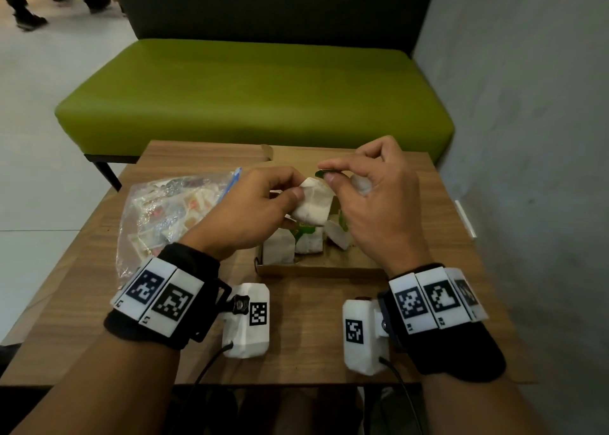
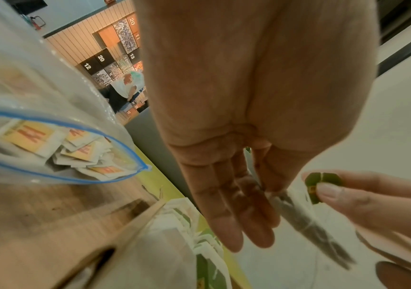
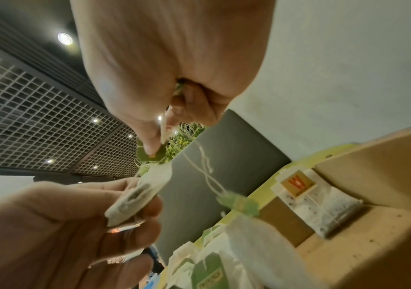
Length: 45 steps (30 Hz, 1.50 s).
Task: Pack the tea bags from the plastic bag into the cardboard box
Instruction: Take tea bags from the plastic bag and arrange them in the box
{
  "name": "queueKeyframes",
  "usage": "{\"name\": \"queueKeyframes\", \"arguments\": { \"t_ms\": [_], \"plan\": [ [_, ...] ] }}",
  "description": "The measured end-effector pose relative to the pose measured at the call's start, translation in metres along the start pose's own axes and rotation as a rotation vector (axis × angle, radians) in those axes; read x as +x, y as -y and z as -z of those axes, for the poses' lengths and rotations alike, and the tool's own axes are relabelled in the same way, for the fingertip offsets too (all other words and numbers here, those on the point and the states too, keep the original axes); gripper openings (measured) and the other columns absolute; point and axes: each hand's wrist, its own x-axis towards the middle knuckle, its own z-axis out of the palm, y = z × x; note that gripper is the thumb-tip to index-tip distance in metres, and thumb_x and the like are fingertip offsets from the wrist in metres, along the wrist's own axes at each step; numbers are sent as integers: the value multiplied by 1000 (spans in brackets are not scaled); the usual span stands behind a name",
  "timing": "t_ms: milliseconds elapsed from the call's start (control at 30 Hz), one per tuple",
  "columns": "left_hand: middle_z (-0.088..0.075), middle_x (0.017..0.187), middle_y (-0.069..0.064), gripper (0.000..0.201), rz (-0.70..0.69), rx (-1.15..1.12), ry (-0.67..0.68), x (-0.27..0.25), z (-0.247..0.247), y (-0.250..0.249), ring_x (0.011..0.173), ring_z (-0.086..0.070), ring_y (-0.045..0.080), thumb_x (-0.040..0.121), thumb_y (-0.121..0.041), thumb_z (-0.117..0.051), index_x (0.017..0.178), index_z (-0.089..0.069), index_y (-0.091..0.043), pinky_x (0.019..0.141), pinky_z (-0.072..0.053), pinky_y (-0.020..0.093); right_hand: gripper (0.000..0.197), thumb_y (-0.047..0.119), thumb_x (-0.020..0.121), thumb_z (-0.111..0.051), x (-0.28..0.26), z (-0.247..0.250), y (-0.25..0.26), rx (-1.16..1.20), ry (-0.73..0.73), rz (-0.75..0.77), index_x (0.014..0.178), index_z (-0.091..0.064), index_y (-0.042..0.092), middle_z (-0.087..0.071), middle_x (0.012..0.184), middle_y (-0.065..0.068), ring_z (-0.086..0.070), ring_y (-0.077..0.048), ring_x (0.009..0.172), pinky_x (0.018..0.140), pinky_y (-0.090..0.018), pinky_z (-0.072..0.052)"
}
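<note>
Left hand (image 1: 250, 204): thumb and fingers pinching white paper tea bag (image 1: 313, 204), soft, pillow-shaped, held above cardboard box (image 1: 316, 268). Right hand (image 1: 372, 197): thumb and forefinger pinching small green paper tag (image 1: 324, 173); thin white string visible in right wrist view. Box: shallow, brown, matte, open-topped, on wood-grain table (image 1: 296, 362); several white bags upright inside. Plastic bag (image 1: 164, 217): clear, crinkled, blue zip edge, left of box, holds flat sachets.
</note>
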Motion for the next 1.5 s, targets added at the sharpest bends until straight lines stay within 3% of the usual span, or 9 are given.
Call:
{"name": "queueKeyframes", "arguments": {
  "t_ms": [167,333,467,633,867,1033,1200,1367,1500],
  "plan": [
    [-68,99,17,21,9,-11,11,-1,2,-1,93,-70,28,103,-11,-48,92,-65,-14,78,-62,37,15,18,88,-76,-2,-4,-2,-38,-55,9,101,-81,22,-54,97,5,-50,4,84,76,-8,-45],
    [-69,94,14,20,-2,-103,20,-2,0,-4,88,-69,25,103,-9,-47,93,-64,-11,79,-61,40,14,22,93,-72,-2,-5,-6,59,81,-156,103,-80,23,-63,92,11,-60,0,89,77,-8,-44],
    [-68,101,14,18,13,-173,-11,-2,-1,-6,87,-69,19,104,-11,-47,98,-64,-9,78,-61,39,13,23,93,-70,-3,-7,-10,217,156,-279,101,-80,23,-77,92,10,-71,-5,89,77,-32,-58],
    [-64,109,22,20,36,-180,-94,0,-1,-3,87,-69,24,100,-19,-56,103,-62,0,75,-62,36,11,19,94,-71,-2,-3,-12,385,152,-377,93,-79,26,-77,84,11,-68,1,78,68,-22,-52],
    [-64,95,13,12,-11,-122,-211,1,-7,-6,80,-72,34,95,-22,-65,94,-60,-11,67,-62,38,31,41,83,-71,-5,-9,-14,322,210,-365,103,-81,19,-79,88,7,-74,-12,84,70,-37,-59],
    [-65,89,11,9,-121,19,-291,4,-15,-7,69,-70,25,93,-8,-64,94,-56,-8,68,-59,49,14,36,86,-76,-7,-8,-13,213,200,-317,90,-82,23,-76,75,8,-71,-11,72,64,-42,-60],
    [-69,74,-1,15,-129,111,-240,5,-15,-8,68,-66,11,94,-6,-60,91,-68,-18,68,-56,30,11,29,87,-77,-8,-6,-11,153,171,-241,78,-78,23,-71,69,10,-66,-6,64,55,-24,-49],
    [-77,92,-3,10,-92,-50,-143,-2,-13,-15,89,-72,9,95,-22,-65,99,-74,-20,77,-56,22,18,32,90,-73,-8,-5,-12,79,134,-155,77,-73,19,-69,71,10,-64,-8,69,57,-18,-45],
    [-77,96,10,18,-25,-209,-99,-1,-12,-11,93,-74,23,90,-11,-68,108,-70,-7,85,-60,36,9,24,93,-68,-8,-3,-10,125,263,-167,85,-70,19,-69,85,7,-63,-8,82,66,-17,-48]
  ]
}}
